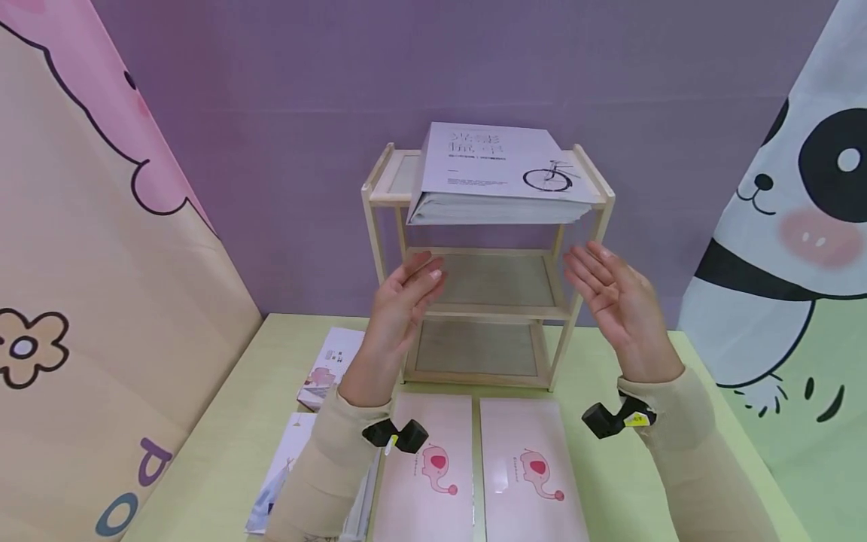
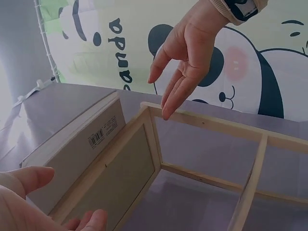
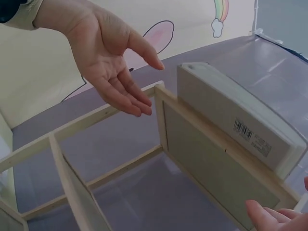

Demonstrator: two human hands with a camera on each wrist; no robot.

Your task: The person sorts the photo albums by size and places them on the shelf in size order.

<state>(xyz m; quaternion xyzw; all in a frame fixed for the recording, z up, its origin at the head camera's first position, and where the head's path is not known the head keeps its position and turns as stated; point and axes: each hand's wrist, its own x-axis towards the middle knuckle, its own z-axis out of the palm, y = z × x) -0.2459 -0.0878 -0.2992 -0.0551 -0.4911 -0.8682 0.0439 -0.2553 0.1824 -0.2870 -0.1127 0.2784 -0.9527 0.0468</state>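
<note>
A thick white binder (image 1: 494, 162) with a bicycle picture on its cover lies flat on the top tier of a small wooden shelf rack (image 1: 493, 311). Its front edge juts past the tier. Below and left of the binder, my left hand (image 1: 400, 316) is raised with fingers extended, holding nothing. My right hand (image 1: 619, 309) hovers by the rack's right side, palm turned inward and fingers straight, also bare. Neither hand touches the binder. In the right wrist view, a barcode shows on the binder's side (image 3: 250, 137).
Two pink-white elephant-print boxes or books (image 1: 433, 467) lie side by side before the rack. To the left, more printed volumes (image 1: 335, 365) rest on the pale green table (image 1: 223, 421). A purple backdrop (image 1: 305, 188) stands behind; a panda-print cloth (image 1: 806, 226) hangs right.
</note>
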